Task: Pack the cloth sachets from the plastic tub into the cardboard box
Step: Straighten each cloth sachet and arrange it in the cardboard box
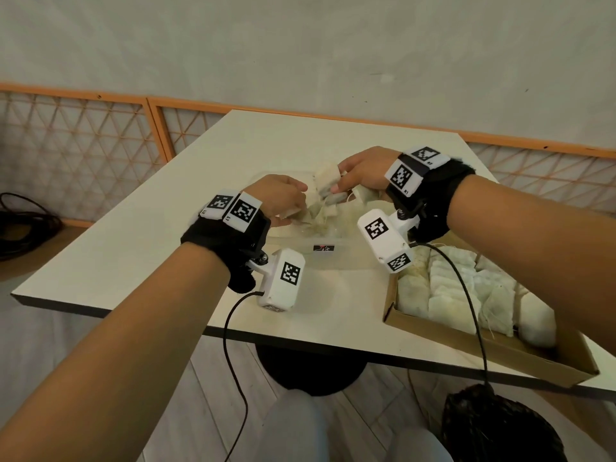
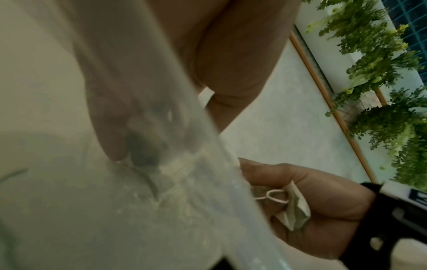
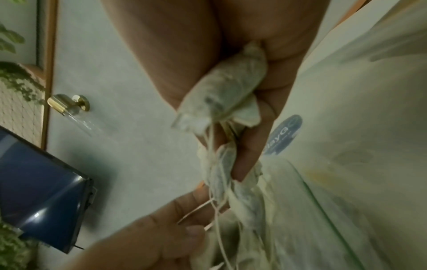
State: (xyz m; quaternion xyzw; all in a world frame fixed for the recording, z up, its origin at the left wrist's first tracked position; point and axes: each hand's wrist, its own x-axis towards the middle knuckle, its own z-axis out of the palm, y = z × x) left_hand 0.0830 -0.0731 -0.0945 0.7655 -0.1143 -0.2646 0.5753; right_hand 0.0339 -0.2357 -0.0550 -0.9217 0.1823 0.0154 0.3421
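Note:
A clear plastic tub [image 1: 350, 258] stands mid-table with a tangle of cloth sachets [image 1: 320, 218] and strings inside. My right hand [image 1: 340, 181] holds a bunch of sachets [image 1: 328, 180] just above the tub, and their strings trail down; the right wrist view shows that bunch [image 3: 226, 91] squeezed between thumb and fingers. My left hand [image 1: 295, 208] reaches into the tub and grips sachets [image 1: 293, 213] tied into the same tangle. A cardboard box [image 1: 450, 331] sits at the table's right front, and several sachets [image 1: 450, 288] lie packed in rows in it.
The box overhangs the table's front right edge. A dark woven basket [image 1: 493, 428] stands on the floor below it. A coil of black cable [image 1: 23, 225] lies on a ledge at the left. An orange lattice fence [image 1: 83, 145] runs behind the table.

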